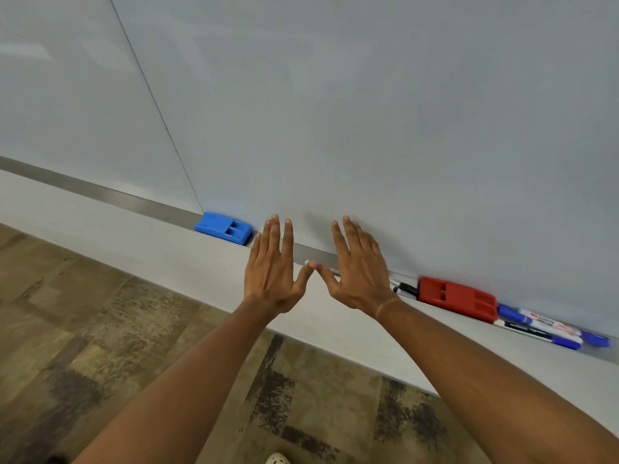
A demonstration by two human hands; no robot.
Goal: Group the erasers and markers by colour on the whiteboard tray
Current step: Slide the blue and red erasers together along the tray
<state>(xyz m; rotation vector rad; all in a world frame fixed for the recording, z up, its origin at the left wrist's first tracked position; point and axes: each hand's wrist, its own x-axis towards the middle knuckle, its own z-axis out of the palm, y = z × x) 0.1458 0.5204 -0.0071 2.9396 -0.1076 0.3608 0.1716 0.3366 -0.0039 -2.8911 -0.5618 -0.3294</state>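
A blue eraser (223,228) lies on the metal whiteboard tray (110,195), just left of my hands. A red eraser (458,298) lies on the tray to the right. Two blue-capped markers (549,324) rest right of the red eraser. A black marker (403,288) shows partly between my right hand and the red eraser. My left hand (273,267) and my right hand (360,267) are held flat in front of the tray, fingers straight, thumb tips touching. Neither hand holds anything.
The whiteboard (335,112) fills the upper view, with a seam between two panels on the left. A white wall strip runs below the tray. Patterned carpet (100,346) covers the floor, and a shoe tip (278,458) shows at the bottom edge.
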